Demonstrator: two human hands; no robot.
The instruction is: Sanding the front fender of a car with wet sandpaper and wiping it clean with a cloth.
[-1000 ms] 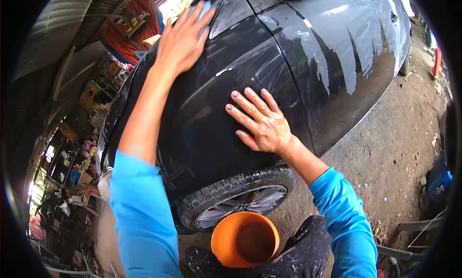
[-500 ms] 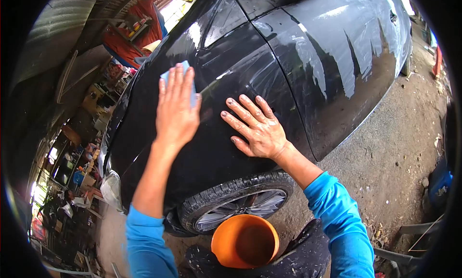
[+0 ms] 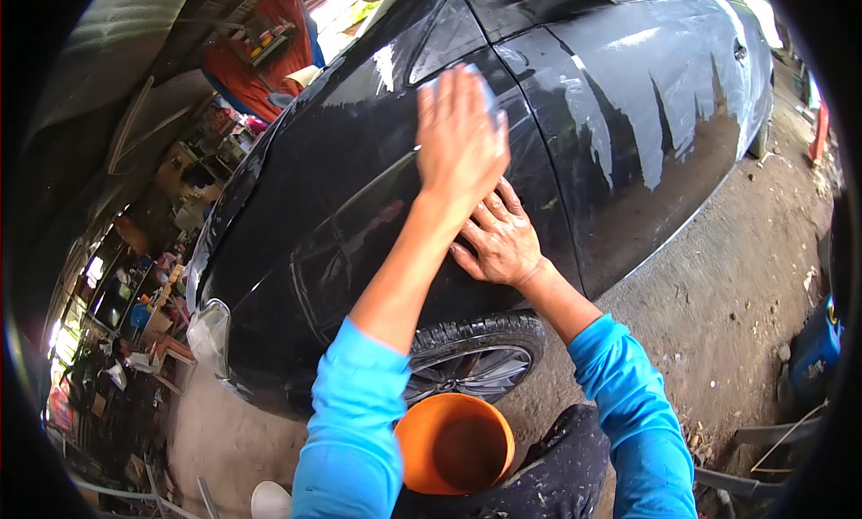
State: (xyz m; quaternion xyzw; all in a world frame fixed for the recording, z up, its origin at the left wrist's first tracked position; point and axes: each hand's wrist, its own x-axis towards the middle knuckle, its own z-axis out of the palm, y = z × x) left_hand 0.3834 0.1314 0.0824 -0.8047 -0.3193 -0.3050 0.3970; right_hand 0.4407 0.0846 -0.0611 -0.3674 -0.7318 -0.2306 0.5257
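Note:
A black car (image 3: 359,205) fills the view, its glossy front fender facing me. My left hand (image 3: 460,142) lies flat on the fender near the door seam and presses a small light blue pad (image 3: 486,86) against the paint; only the pad's edge shows past the fingertips. My right hand (image 3: 498,241) rests on the panel just below it, fingers spread and holding nothing, partly covered by my left wrist. Both sleeves are bright blue.
The front wheel (image 3: 476,357) sits below my hands. An orange bucket (image 3: 453,443) stands by my knees. A cluttered workshop with shelves (image 3: 135,294) lies to the left. Rough dirt ground (image 3: 718,294) lies right, with a blue container (image 3: 817,348) at the edge.
My left hand with the pad has slid rightward across the fender and now sits directly above my right hand. My right hand has stayed planted on the panel.

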